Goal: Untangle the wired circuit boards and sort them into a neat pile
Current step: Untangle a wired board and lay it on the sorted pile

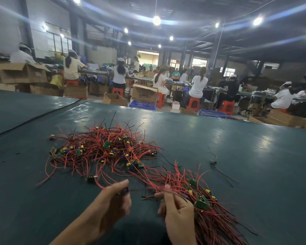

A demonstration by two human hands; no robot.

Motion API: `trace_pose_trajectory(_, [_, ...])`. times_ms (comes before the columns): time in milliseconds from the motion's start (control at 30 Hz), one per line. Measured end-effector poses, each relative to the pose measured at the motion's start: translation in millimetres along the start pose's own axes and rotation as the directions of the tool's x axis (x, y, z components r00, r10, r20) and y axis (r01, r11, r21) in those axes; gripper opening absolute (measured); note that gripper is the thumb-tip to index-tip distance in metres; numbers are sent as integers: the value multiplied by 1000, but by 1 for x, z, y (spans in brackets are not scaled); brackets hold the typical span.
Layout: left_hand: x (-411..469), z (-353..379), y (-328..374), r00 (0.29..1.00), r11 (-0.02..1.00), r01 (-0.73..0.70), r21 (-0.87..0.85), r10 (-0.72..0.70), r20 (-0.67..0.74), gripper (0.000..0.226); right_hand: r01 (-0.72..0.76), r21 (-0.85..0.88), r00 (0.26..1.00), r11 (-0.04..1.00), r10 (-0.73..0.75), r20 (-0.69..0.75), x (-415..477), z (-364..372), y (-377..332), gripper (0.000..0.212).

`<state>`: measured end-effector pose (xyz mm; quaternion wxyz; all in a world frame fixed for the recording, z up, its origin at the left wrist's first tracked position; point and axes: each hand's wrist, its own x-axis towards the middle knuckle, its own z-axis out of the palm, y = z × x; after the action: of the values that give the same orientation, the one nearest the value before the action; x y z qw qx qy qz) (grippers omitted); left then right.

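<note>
A tangled heap (102, 149) of wired circuit boards is seen at the middle of the dark green table (237, 142); red and black leads stick out of it in all directions, with green boards and yellow and blue parts mixed in. An aligned bundle (212, 214) of boards is laid at the near right, its red leads running roughly parallel toward the near edge; several leads bridge bundle and heap. The left hand (115, 202) is held in front of the heap; its fingers are curled round a small board (125, 190) with a blue part, though the hand is blurred. The right hand (177, 214) is placed against the left side of the bundle; a few red wires (159, 187) are pinched between its thumb and forefinger, the other fingers being curled. A single board (213, 162) with its leads lies apart to the right. A black cable (42, 113) crosses the far left of the table. Beyond the table, seated workers (198, 85), red stools (193, 104), cardboard boxes (144, 93) and blue crates (142, 104) are visible.
</note>
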<state>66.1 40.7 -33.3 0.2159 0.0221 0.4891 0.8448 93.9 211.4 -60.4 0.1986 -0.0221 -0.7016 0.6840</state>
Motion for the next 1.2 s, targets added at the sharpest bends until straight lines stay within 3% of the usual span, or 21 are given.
trace_pose_trajectory(133, [-3,10,-14,980,968,78,240,-118,157,36,-15,119,996,993,4,93,-7,11,-7,34])
trace_pose_trajectory(267, [-2,10,-16,983,926,95,365,-145,113,54,-28,154,973,988,-8,230,-13,17,-15,30])
trace_pose_trajectory(367, [1,9,-16,993,936,104,337,-119,24,48,-50,126,969,991,18,247,-16,19,-16,25])
trace_pose_trajectory(467, [5,7,-16,997,944,65,324,-77,24,49,-62,51,976,997,49,214,-16,18,-17,19])
trace_pose_trajectory(567, [-1,13,-12,998,953,53,298,-61,16,35,-71,27,980,997,64,188,-17,17,-21,17])
trace_pose_trajectory(667, [3,17,-13,999,954,54,294,-49,-24,44,-150,63,982,987,142,123,-16,21,-22,17])
trace_pose_trajectory(733, [2,10,-18,999,949,53,310,-52,-9,53,-233,107,972,967,227,68,-15,21,-22,29])
trace_pose_trajectory(800, [2,17,-13,990,938,124,323,-141,29,41,-279,109,959,954,270,90,-15,22,-23,37])
trace_pose_trajectory(833, [3,24,-9,987,956,151,250,-158,9,23,-294,99,952,951,282,121,-16,24,-24,39])
trace_pose_trajectory(900, [2,26,-3,974,963,213,164,-223,46,48,-325,110,936,939,304,175,-20,28,-25,38])
trace_pose_trajectory(1000, [3,14,-9,956,964,230,135,-250,155,49,-351,189,932,917,321,171,-19,28,-23,20])
trace_pose_trajectory(1067, [4,13,-9,962,967,239,87,-248,118,66,-352,226,935,908,333,120,-17,26,-23,19])
trace_pose_trajectory(1100, [4,18,-4,969,969,231,83,-237,72,64,-357,229,934,906,340,112,-17,25,-23,19])
trace_pose_trajectory(1167, [7,24,-1,985,964,158,213,-169,33,52,-365,198,929,910,343,139,-18,26,-24,27])
trace_pose_trajectory(1200, [7,22,-2,984,941,118,317,-154,93,62,-368,185,926,911,342,159,-19,27,-24,32])
